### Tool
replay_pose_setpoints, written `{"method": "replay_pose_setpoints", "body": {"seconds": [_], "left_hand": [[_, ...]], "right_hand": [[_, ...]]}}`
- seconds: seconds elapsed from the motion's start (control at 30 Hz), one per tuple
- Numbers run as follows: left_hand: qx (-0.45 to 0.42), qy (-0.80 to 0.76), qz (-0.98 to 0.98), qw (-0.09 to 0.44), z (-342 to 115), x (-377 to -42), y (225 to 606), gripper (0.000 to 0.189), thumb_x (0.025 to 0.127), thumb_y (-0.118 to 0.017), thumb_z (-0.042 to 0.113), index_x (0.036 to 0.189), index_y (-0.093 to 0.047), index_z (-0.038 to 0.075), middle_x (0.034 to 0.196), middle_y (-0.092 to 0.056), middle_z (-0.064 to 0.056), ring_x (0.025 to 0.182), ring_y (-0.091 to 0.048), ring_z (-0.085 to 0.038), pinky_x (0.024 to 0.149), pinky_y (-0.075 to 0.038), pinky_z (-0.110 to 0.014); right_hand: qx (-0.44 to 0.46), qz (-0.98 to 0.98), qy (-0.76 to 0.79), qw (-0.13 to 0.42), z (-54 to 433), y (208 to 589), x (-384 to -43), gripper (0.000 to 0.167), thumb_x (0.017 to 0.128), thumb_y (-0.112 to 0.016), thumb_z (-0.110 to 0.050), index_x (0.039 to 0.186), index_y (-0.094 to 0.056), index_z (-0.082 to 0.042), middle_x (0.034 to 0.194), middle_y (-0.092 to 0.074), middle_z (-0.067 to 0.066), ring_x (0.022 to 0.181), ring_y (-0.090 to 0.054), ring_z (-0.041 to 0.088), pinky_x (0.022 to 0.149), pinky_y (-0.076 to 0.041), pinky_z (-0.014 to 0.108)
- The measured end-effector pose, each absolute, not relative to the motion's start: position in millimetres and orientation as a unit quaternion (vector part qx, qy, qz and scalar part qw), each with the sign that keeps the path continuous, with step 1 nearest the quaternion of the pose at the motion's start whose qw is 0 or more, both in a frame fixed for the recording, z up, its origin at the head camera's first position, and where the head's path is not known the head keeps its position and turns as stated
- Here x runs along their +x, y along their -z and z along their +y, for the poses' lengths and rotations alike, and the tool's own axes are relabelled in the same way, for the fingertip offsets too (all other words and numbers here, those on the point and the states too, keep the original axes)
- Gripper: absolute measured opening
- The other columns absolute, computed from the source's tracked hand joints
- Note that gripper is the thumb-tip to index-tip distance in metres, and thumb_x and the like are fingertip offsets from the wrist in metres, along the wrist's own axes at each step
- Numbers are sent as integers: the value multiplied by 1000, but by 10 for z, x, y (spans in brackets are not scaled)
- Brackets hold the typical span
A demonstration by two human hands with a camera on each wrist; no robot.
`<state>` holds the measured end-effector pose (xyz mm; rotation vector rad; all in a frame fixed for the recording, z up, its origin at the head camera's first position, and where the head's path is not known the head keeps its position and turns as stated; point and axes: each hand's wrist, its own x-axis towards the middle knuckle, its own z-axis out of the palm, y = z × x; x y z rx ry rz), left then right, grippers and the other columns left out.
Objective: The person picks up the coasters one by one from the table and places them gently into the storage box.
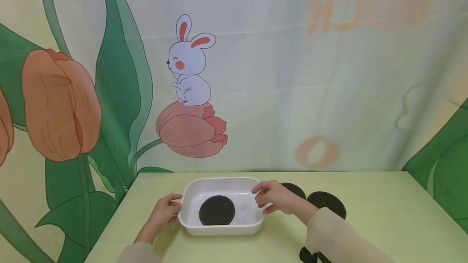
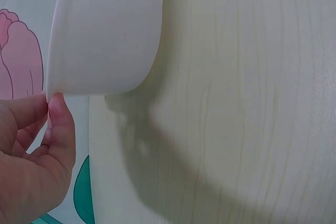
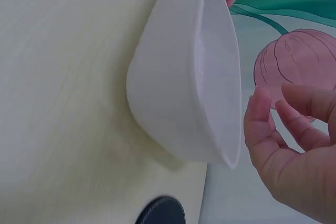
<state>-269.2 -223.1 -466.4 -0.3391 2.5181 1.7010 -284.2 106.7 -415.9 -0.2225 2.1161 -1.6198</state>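
Observation:
A white rectangular basin point(image 1: 219, 231) with rounded corners holds a flat black disc point(image 1: 217, 210) in its left half. At the basin's left end, my left hand point(image 1: 163, 214) pinches the rim between thumb and fingers, as the left wrist view shows up close. My right hand point(image 1: 276, 199) hovers by the right end, fingers loosely bent and apart. In the right wrist view a gap shows between these fingertips point(image 3: 258, 103) and the basin wall point(image 3: 163, 72), and nothing is in that hand.
Two more black discs, one behind the right wrist point(image 1: 294, 190) and one farther right point(image 1: 326, 203), lie on the pale wood-grain table point(image 1: 384, 222). A small black object point(image 1: 308, 255) lies partly under the right sleeve. A curtain point(image 1: 256, 92) printed with tulips and a rabbit hangs behind.

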Motion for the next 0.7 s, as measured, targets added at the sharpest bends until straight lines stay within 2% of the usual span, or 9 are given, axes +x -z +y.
{"method": "replay_pose_setpoints", "body": {"seconds": [0.7], "left_hand": [[-108,-554,825,41,-2216,-2679,4647,34,86,-48,0,120,-46,-4,91,-53,-14,73,-57,-16,58,-49,-26]], "right_hand": [[-112,768,574,260,1973,4095,-2696,33,80,-59,-8,109,-47,3,82,-52,4,69,-52,16,58,-48,29]]}}
